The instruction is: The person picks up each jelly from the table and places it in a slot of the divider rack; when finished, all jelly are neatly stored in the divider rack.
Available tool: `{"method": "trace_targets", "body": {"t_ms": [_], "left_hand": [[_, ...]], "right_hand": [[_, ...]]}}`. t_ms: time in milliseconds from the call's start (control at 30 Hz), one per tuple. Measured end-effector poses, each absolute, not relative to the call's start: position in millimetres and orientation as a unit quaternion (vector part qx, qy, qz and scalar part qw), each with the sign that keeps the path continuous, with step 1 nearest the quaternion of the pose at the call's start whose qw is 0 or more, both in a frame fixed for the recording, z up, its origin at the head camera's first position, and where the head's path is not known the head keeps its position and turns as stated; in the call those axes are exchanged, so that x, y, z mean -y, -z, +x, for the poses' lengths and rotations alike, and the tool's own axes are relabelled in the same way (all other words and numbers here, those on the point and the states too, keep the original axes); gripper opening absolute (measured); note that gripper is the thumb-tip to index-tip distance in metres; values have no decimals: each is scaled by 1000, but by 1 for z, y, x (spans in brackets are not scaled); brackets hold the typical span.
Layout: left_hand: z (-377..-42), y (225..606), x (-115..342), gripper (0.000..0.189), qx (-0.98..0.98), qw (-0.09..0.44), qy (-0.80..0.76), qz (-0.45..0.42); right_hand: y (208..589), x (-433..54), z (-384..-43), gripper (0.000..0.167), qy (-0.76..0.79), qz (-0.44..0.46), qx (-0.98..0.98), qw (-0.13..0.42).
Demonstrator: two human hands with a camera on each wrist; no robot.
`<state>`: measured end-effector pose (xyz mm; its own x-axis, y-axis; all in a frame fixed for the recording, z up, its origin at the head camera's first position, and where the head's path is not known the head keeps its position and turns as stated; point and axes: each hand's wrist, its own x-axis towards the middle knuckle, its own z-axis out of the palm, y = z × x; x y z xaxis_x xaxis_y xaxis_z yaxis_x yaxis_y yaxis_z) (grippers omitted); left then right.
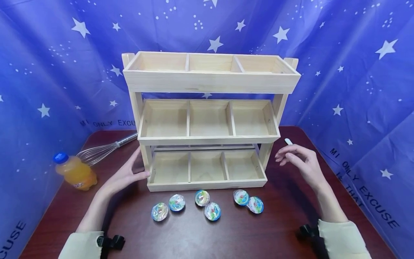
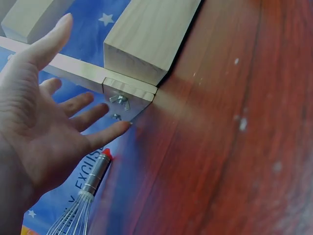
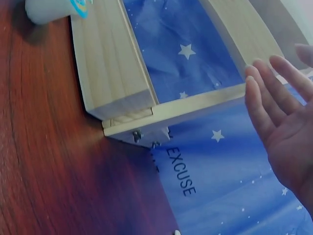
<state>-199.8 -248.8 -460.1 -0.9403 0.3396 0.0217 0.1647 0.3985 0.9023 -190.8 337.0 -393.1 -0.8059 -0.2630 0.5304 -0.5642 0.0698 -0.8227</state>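
A three-tier wooden shelf (image 1: pixel 211 83) stands on the table, each tier split into three compartments with nothing visible inside. Beside its lower left end is my left hand (image 1: pixel 124 175), fingers spread, thumb near the bottom tray's corner. The left wrist view shows this hand (image 2: pixel 54 122) with straight fingers near the frame leg; contact is hard to tell. My right hand (image 1: pixel 304 163) hovers to the right of the shelf, apart from it, fingers loosely bent and holding nothing. In front of the shelf lie several small cups with printed film lids, including one at the left (image 1: pixel 160 212) and another centrally (image 1: pixel 212 211).
At the left, a bottle of orange drink (image 1: pixel 77 173) with a blue cap stands near a wire whisk (image 1: pixel 100 151). A small white handle-like piece (image 1: pixel 288 141) lies behind my right hand. A blue star-printed curtain (image 1: pixel 339 72) surrounds the dark red table (image 1: pixel 226 241).
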Motion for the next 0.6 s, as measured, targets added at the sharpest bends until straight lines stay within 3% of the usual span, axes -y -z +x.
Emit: {"method": "trace_targets", "body": {"t_ms": [233,433,600], "left_hand": [[-203,465,247,115,-821,103,-536,168],[-203,466,249,125,-823,124,-525,177],[-202,467,252,123,-834,133,-507,171]], "right_hand": [[393,-333,-188,25,-572,311,758,34],[397,-331,-186,30,-536,328,775,-73],[399,-328,-183,32,-510,334,783,-122]]}}
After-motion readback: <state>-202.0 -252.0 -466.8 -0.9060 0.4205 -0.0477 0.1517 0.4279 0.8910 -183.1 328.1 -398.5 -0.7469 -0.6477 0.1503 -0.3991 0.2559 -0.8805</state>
